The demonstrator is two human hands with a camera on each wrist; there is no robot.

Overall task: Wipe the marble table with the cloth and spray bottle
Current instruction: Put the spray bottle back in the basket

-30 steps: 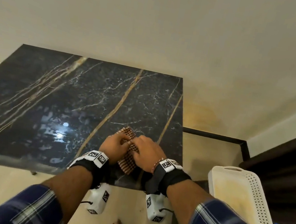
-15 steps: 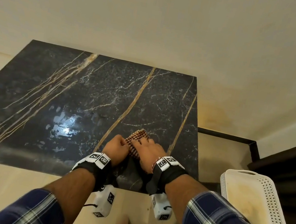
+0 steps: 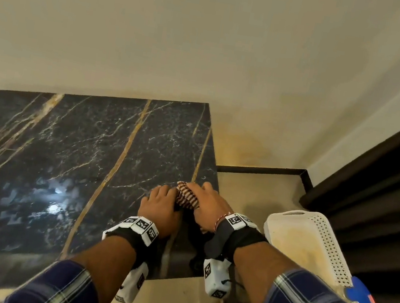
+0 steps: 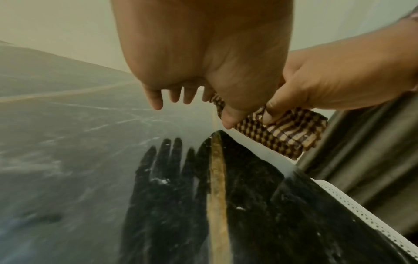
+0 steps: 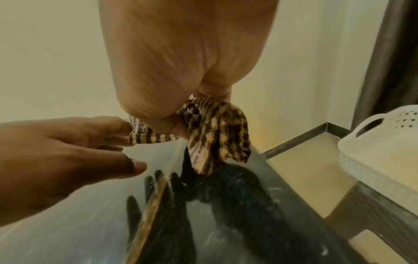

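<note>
The black marble table [image 3: 67, 156] with gold veins fills the left of the head view. Both hands are over its front right corner. My right hand [image 3: 207, 203] grips the bunched brown checked cloth [image 3: 186, 197], which hangs just above the marble [image 5: 217, 135]. My left hand [image 3: 159, 204] is beside it with straight fingers [image 5: 113, 135] that touch the cloth's striped corner [image 5: 149, 139]; its thumb stays apart. The left wrist view shows the cloth [image 4: 285, 132] pinched under the right thumb. I cannot make out a spray bottle.
A white perforated basket [image 3: 333, 243] stands just right of the table, below its level. A blue object [image 3: 364, 298] lies beyond the basket's near end. The wall runs along the table's far edge, and dark furniture [image 3: 385, 180] stands at the right.
The cloth lay flat under both hands; now it is bunched and lifted in the right hand nearer the right edge. The left hand has opened. The head view has shifted right.
</note>
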